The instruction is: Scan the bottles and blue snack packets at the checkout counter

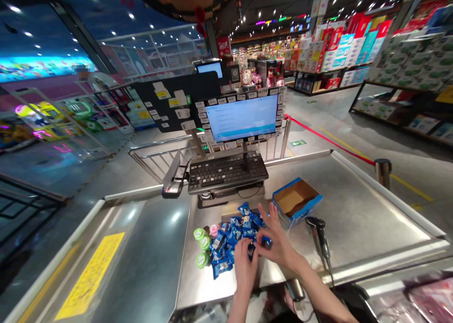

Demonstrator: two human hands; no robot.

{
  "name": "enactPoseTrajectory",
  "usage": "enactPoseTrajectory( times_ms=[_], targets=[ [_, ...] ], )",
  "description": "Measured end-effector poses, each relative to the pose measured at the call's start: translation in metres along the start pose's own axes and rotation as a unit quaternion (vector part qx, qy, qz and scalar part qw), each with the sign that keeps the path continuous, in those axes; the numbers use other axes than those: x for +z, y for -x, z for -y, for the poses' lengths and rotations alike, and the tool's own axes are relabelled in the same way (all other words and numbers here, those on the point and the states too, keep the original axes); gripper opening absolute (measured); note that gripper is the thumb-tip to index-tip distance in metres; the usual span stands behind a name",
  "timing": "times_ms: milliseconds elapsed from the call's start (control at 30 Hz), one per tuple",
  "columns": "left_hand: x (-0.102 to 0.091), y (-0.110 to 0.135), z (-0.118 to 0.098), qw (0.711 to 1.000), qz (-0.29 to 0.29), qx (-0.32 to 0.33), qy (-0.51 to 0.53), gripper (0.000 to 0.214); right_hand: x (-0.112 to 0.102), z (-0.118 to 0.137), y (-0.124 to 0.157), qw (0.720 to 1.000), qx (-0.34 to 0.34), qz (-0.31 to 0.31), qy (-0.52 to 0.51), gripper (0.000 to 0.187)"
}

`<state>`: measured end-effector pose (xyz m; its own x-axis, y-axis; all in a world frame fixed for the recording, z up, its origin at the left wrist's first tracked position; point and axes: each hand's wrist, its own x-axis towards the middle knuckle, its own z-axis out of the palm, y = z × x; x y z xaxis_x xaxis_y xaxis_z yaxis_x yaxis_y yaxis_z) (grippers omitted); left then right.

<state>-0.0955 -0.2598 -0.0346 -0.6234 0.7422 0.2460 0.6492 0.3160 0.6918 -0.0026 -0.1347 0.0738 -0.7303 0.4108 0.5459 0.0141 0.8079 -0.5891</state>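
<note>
A heap of small blue snack packets [230,238] lies on the steel checkout counter [354,219] in front of me. My left hand [245,262] rests on the near edge of the heap with its fingers curled on a packet. My right hand [276,242] meets it from the right, thumb and forefinger pinching the same blue packet [264,242], other fingers raised. An open blue cardboard box [296,201], empty, sits just beyond my right hand.
Small green and pink tubs [203,242] lie left of the packets. A keyboard [226,171] and a monitor [242,117] stand behind. A handheld scanner [320,238] stands at the right. Metal rails [159,153], a red rope barrier [329,141] and store shelves [406,54] lie beyond.
</note>
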Motion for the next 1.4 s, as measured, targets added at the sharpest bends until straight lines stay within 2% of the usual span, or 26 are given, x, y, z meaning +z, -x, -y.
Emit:
enactPoseTrajectory(
  times_ms=[200, 333, 433, 600, 933, 967, 1000, 1100, 1200, 1300, 1400],
  targets=[
    [0.022, -0.006, -0.004, 1.000, -0.020, -0.004, -0.011, 0.023, -0.011, -0.030, 0.006, 1.000, 0.005, -0.004, 0.002, 0.010],
    [0.037, 0.002, -0.016, 0.999, -0.047, -0.009, -0.025, 0.021, -0.027, -0.037, 0.022, 0.999, 0.043, -0.001, -0.001, 0.012],
    [0.044, 0.008, -0.028, 0.999, -0.043, -0.011, -0.024, 0.021, -0.035, -0.039, 0.032, 0.999, 0.053, 0.006, -0.010, 0.013],
    [0.047, 0.007, -0.041, 1.000, -0.020, -0.007, -0.014, 0.023, -0.035, -0.037, 0.037, 0.999, 0.044, 0.007, -0.021, 0.013],
    [0.049, 0.004, -0.052, 0.999, -0.050, 0.002, -0.004, 0.022, -0.039, -0.036, 0.040, 0.997, 0.058, 0.009, -0.058, 0.011],
    [0.049, 0.004, -0.051, 0.998, -0.056, 0.001, -0.005, 0.022, -0.037, -0.038, 0.041, 0.996, 0.057, 0.006, -0.066, 0.006],
    [0.048, 0.004, -0.049, 0.998, -0.064, 0.000, -0.008, 0.022, -0.034, -0.042, 0.042, 0.996, 0.057, 0.001, -0.075, 0.009],
    [0.051, 0.006, -0.036, 0.996, -0.082, 0.000, -0.023, 0.022, -0.017, -0.059, 0.049, 0.992, 0.071, -0.005, -0.103, 0.049],
    [0.055, 0.010, -0.020, 0.994, -0.098, -0.009, -0.054, 0.024, 0.009, -0.078, 0.057, 0.991, 0.087, 0.014, -0.105, 0.064],
    [0.056, 0.011, -0.010, 0.984, -0.126, -0.028, -0.126, 0.037, 0.034, -0.092, 0.057, 0.990, 0.094, 0.086, -0.064, 0.074],
    [0.047, 0.003, -0.007, 0.962, -0.140, -0.051, -0.228, 0.064, 0.056, -0.102, 0.045, 0.980, 0.094, 0.178, -0.004, 0.085]
  ],
)
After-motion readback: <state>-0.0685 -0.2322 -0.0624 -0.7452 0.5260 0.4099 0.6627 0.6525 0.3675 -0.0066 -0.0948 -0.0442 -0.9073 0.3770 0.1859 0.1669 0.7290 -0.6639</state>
